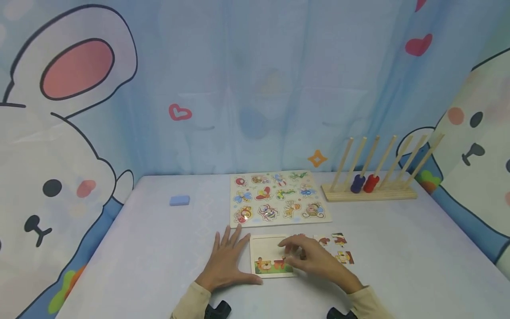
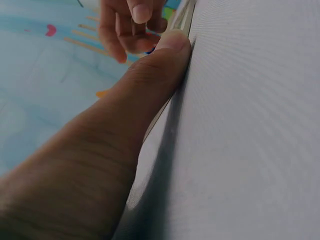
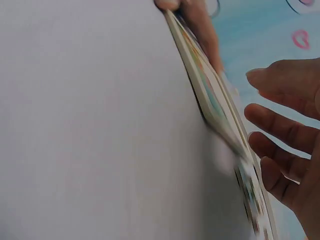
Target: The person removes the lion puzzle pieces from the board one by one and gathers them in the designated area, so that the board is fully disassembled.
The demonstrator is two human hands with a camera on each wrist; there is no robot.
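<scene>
A small wooden jigsaw tray (image 1: 268, 241) lies on the table, with picture pieces (image 1: 264, 266) along its lower part. My left hand (image 1: 227, 262) is spread at the tray's left side; in the left wrist view its thumb (image 2: 155, 62) touches the tray's edge. Over the right part of the tray hovers my right hand (image 1: 312, 258), fingers loosely bent. In the right wrist view, the fingers (image 3: 280, 122) are apart from the tray edge (image 3: 196, 92), with nothing between them. Several loose jigsaw pieces (image 1: 340, 240) lie right of the tray, some hidden behind the right hand.
Behind the tray lies a larger insect puzzle board (image 1: 284, 193). At the back right stands a wooden peg rack (image 1: 382, 195) with blue beads (image 1: 357, 183) and red beads (image 1: 371, 183). A blue block (image 1: 179, 200) sits at the back left. A printed curtain (image 1: 255, 88) hangs behind the table.
</scene>
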